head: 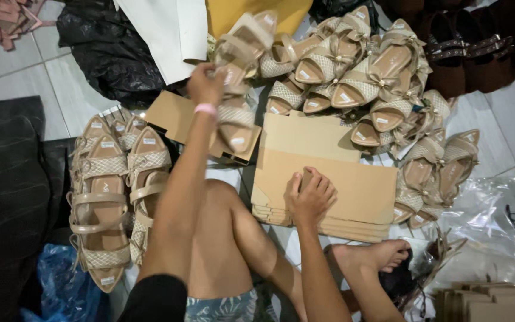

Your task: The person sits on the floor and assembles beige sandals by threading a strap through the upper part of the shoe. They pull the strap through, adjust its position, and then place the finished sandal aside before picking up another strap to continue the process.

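Note:
I sit on a tiled floor with my knee raised. My left hand point(205, 83), with a pink band at the wrist, is stretched forward and grips a pair of beige woven sandals point(238, 77) held above a flat piece of cardboard point(171, 113). My right hand point(310, 197) rests with bent fingers on top of a stack of flattened cardboard boxes point(353, 191) in front of my knee. A row of matching beige sandals point(111, 191) lies at my left. A big heap of the same sandals point(365, 71) lies beyond the cardboard stack.
Black plastic bags point(108, 50) and a white sheet point(171, 33) lie at the back left. Dark brown sandals point(478, 50) sit at the back right. Clear plastic bags point(496, 232) spread at the right, a blue bag point(61, 286) at the lower left, folded cardboard point(484, 304) at the lower right.

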